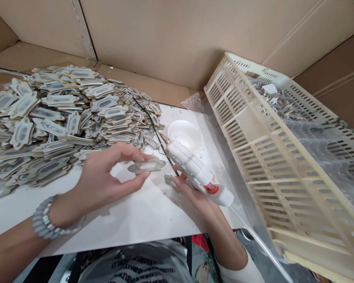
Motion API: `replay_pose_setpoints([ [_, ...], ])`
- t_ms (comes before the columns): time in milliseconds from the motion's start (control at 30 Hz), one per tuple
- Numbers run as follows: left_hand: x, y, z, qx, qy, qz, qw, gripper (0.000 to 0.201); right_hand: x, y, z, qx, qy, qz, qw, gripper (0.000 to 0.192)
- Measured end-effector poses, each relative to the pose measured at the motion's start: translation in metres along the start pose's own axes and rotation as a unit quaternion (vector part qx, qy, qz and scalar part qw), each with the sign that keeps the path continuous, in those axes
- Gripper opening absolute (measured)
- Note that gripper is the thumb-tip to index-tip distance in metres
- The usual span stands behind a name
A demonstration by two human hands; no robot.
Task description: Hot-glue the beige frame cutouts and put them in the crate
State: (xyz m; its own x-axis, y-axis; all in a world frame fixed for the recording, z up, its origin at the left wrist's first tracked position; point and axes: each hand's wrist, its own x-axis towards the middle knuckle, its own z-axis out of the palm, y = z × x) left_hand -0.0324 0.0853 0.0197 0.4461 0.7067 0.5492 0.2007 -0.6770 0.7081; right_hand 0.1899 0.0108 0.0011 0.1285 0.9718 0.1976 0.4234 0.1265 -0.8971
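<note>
My left hand (106, 179) is closed in a pinch, thumb and forefinger on a flat grey ornamental plate (147, 166) with a pale middle panel and shaped ends. Opposite it, my right hand (191, 192) has its thumb and finger closed on the end of a small grey plate (170, 181). A white tube-shaped tool (191, 162) with a pointed tip and a red-orange patch lies across that hand and hides most of its fingers. Whether those hidden fingers also grip the tool, I cannot tell. A thin black rod or cable (156, 131) runs down to the right hand.
Many similar plates (56, 129) lie heaped on the left of the white table (129, 224). A shallow white bowl (184, 129) sits behind the tool. To the right stands a cream slatted crate (262, 169) holding metal parts (280, 104) and clear plastic. Cardboard walls (165, 39) close off the back.
</note>
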Motion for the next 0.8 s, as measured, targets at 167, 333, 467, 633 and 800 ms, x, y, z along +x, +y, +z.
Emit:
replay_pose_setpoints([
  [167, -0.01, 0.005, 0.02, -0.094, -0.021, -0.066, 0.993, 0.021, -0.002, -0.006, -0.001, 0.065, -0.072, 0.065, 0.993, 0.036],
  [333, -0.012, 0.006, 0.022, -0.153, -0.051, -0.095, 0.982, 0.024, -0.002, -0.007, 0.003, 0.14, -0.091, 0.093, 0.982, 0.031],
  [467, -0.008, 0.006, 0.014, -0.163, -0.094, -0.071, 0.98, 0.024, -0.002, -0.004, 0.005, 0.199, -0.074, 0.108, 0.971, 0.039],
  [633, -0.002, 0.003, 0.003, 0.034, -0.069, 0.088, 0.993, 0.032, -0.005, 0.004, 0.002, 0.248, -0.062, 0.122, 0.959, 0.051],
  [800, -0.01, 0.005, 0.007, 0.083, -0.085, 0.185, 0.976, 0.042, -0.008, 0.003, -0.002, 0.28, -0.124, 0.123, 0.944, 0.038],
])
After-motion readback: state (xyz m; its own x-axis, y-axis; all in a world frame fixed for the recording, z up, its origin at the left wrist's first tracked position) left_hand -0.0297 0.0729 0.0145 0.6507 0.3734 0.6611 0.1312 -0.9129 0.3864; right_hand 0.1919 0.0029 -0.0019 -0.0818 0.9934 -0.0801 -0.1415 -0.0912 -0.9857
